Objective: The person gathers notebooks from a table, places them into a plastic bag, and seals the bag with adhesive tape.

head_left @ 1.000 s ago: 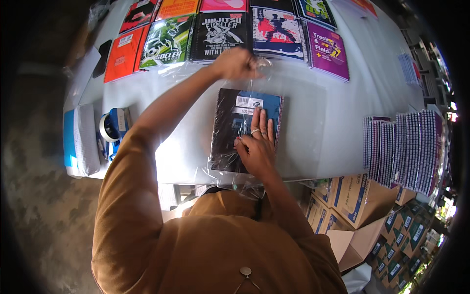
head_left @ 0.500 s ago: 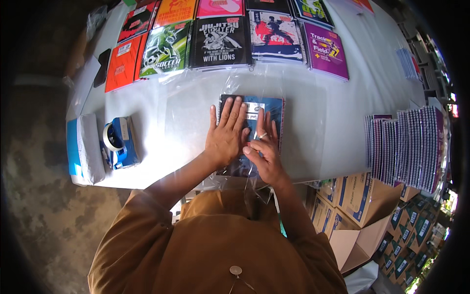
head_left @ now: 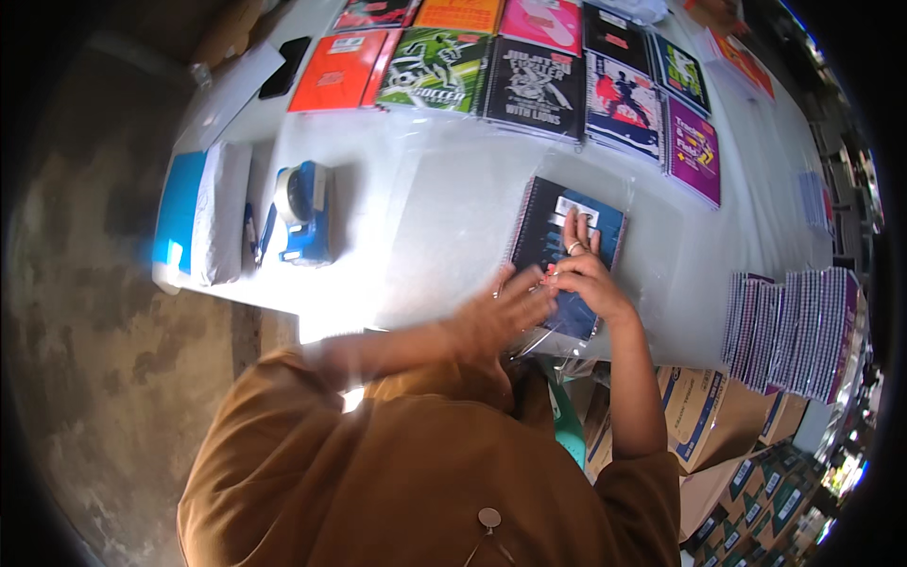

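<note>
A dark blue spiral notebook (head_left: 540,222) with a white label lies at a slant near the table's front edge. Clear plastic film shows around its near end. My right hand (head_left: 593,274), a ring on one finger, rests on the notebook with two fingers stretched over the label and the others bent lower down. Over the notebook's lower left corner is my left hand (head_left: 505,310). Motion smears its fingers, so I cannot see if they hold the film.
Rows of colourful spiral notebooks (head_left: 539,90) lie along the far side. At left are a blue tape dispenser (head_left: 316,227), pens (head_left: 251,231), a white packet (head_left: 222,213) and a phone (head_left: 285,68). Notebook stacks (head_left: 803,331) stand right, above cardboard boxes (head_left: 704,411).
The view has swung, so the table's things sit differently in it. My left hand has left its flat place on the notebook and moved to the near corner. My right hand stays on the notebook.
</note>
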{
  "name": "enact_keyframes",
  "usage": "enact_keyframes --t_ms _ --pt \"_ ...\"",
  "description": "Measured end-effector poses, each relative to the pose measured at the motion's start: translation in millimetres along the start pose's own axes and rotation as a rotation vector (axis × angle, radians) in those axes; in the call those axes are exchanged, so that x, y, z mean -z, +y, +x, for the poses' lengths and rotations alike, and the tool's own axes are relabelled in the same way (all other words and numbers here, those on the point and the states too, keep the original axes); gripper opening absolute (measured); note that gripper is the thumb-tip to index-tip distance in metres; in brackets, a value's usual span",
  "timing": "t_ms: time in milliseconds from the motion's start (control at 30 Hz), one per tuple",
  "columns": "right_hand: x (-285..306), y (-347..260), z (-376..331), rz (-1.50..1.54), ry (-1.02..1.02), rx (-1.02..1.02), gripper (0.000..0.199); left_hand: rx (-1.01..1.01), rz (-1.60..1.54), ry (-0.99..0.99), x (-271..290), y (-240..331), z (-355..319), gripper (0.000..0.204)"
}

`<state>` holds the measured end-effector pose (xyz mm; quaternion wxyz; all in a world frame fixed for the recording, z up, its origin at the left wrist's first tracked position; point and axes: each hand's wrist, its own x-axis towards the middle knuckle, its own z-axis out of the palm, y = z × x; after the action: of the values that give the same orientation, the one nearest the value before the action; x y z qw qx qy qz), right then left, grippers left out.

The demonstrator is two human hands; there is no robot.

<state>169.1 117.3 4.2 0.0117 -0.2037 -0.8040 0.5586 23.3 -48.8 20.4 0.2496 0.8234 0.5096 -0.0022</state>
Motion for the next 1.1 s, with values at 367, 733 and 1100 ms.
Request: enact_keyframes --t_ms 367,733,1100 --pt "0.6 -19.9 7.4 -0.327 -0.096 -0.151 0.015 0.134 -0.913 0.666 0.9 25.7 -61.2 0.039" --pt "-18.8 -7.6 11.8 -0.122 0.299 -0.025 0.091 1.505 -1.128 0.653 31.1 -130.1 -223.4 0.042" --pt "-7.6 -9.2 9.4 -0.279 0.315 -0.030 0.093 1.631 -0.635 1.108 -56.9 -96.2 -261.1 0.022"
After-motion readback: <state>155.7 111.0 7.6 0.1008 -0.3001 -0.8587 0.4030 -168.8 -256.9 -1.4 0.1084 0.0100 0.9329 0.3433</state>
